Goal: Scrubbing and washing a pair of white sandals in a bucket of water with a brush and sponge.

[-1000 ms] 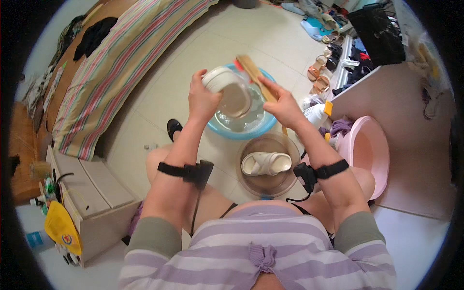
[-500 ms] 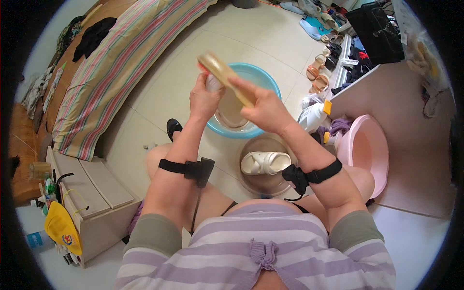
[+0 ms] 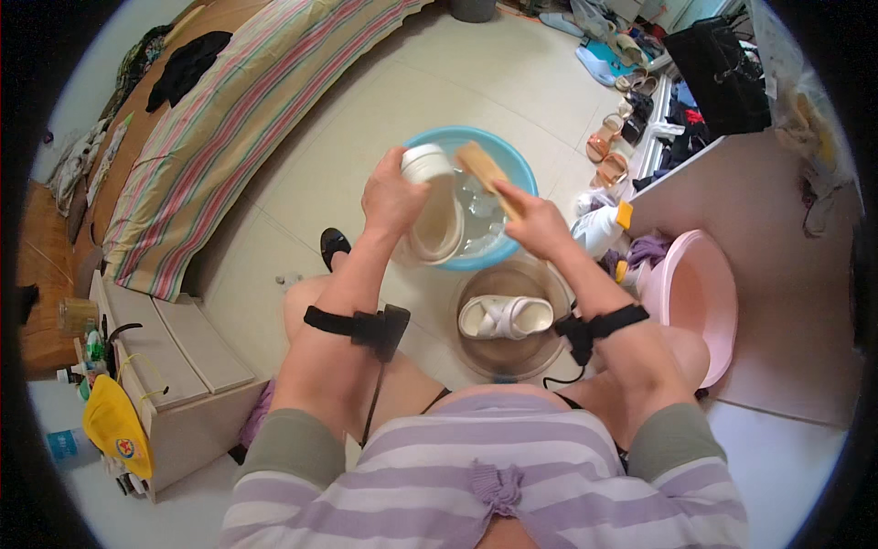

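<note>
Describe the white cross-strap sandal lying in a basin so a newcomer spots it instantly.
Find the round blue plastic basin on the tiled floor. Just below it in view sits a round brownish basin. The white cross-strap sandal lies inside that one; unlike the white shoe in the left hand, it is untouched.

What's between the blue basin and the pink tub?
In the head view, a white bottle, a purple cloth and the right hand, gripping a brush, show between the blue basin and the pink tub.

sandal in near basin | far basin beyond it | tub at right | cabinet at left
</note>
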Action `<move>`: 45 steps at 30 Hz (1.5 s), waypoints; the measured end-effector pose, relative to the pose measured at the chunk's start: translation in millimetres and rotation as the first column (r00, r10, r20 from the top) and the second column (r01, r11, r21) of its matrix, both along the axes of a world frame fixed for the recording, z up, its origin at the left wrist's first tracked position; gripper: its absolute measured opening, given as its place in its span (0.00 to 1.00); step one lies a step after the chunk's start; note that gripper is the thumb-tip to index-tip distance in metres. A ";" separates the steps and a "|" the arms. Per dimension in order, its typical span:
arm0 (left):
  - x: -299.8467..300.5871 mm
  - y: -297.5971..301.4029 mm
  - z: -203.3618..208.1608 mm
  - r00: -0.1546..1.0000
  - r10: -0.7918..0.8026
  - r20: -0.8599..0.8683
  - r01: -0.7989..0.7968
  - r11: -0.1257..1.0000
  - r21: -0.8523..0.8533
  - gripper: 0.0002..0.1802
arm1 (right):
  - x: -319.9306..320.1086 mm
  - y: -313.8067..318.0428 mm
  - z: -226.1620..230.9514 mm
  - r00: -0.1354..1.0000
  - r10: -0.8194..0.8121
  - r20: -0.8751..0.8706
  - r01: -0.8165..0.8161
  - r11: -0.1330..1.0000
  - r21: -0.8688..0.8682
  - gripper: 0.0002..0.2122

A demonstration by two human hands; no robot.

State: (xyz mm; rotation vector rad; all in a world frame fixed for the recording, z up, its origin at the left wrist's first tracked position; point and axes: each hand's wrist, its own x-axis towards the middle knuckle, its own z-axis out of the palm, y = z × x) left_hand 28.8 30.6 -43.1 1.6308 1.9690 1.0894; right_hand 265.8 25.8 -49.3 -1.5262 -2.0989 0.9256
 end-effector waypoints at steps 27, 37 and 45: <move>-11.7 -1.8 -20.6 0.956 -0.081 0.283 0.075 0.997 0.033 0.27 | -37.8 -15.4 39.2 0.941 0.066 -0.332 0.002 0.979 0.202 0.34; -14.3 -5.0 -11.6 0.992 -0.061 0.109 0.054 0.996 0.068 0.27 | -20.9 -11.2 35.7 0.949 -0.025 -0.313 0.043 0.998 0.051 0.34; -4.2 -2.5 -9.7 0.987 -0.122 0.100 0.098 0.970 0.224 0.26 | 10.4 -4.8 -5.8 1.000 -0.019 -0.022 0.018 1.000 -0.017 0.33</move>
